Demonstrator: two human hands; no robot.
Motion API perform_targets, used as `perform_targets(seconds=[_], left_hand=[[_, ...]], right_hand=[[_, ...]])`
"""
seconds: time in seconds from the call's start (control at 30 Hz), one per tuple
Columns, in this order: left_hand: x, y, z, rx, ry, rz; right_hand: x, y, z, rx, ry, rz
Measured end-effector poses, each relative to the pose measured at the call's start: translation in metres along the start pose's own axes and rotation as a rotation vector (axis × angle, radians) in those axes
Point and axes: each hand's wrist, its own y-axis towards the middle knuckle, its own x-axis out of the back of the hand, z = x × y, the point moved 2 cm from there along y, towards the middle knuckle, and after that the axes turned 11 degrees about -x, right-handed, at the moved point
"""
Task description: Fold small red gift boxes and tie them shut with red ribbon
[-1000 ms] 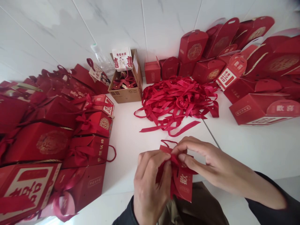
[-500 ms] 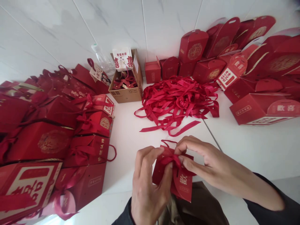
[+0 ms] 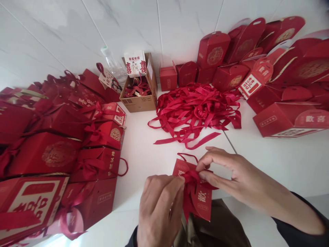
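Note:
A small red gift box (image 3: 202,202) with gold characters sits tilted between my hands, close to my lap. A red ribbon (image 3: 189,179) is wound into a knot on its top. My left hand (image 3: 159,209) is closed, its fingertips pinching one side of the ribbon. My right hand (image 3: 226,175) pinches the other side of the knot with thumb and forefinger, the other fingers curved above. A thin red cord handle (image 3: 187,156) loops out behind the box.
A heap of loose red ribbons (image 3: 197,109) lies on the white floor ahead. Ribbon-tied red boxes (image 3: 100,135) crowd the left. Red boxes without ribbons (image 3: 288,118) pile up at the right. An open cardboard carton (image 3: 140,99) stands by the white wall.
My left hand has dropped lower and curled tighter on the ribbon. The right hand shifted slightly right, and the knot on the box has drawn in.

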Motion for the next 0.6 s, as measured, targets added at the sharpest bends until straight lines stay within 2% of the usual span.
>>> perform_targets(seconds=[0.17,0.37,0.6], left_hand=[[0.004,-0.008,-0.001,-0.036,0.002,0.045],[0.008,-0.013,-0.002,0.013,0.022,0.082],[0.007,-0.018,-0.02,0.158,-0.072,-0.025]], right_hand=[[0.003,-0.002,0.001,0.041,-0.074,-0.065],[0.006,-0.002,-0.004,0.057,-0.098,-0.123],[0.008,-0.001,-0.008,0.055,-0.133,-0.148]])
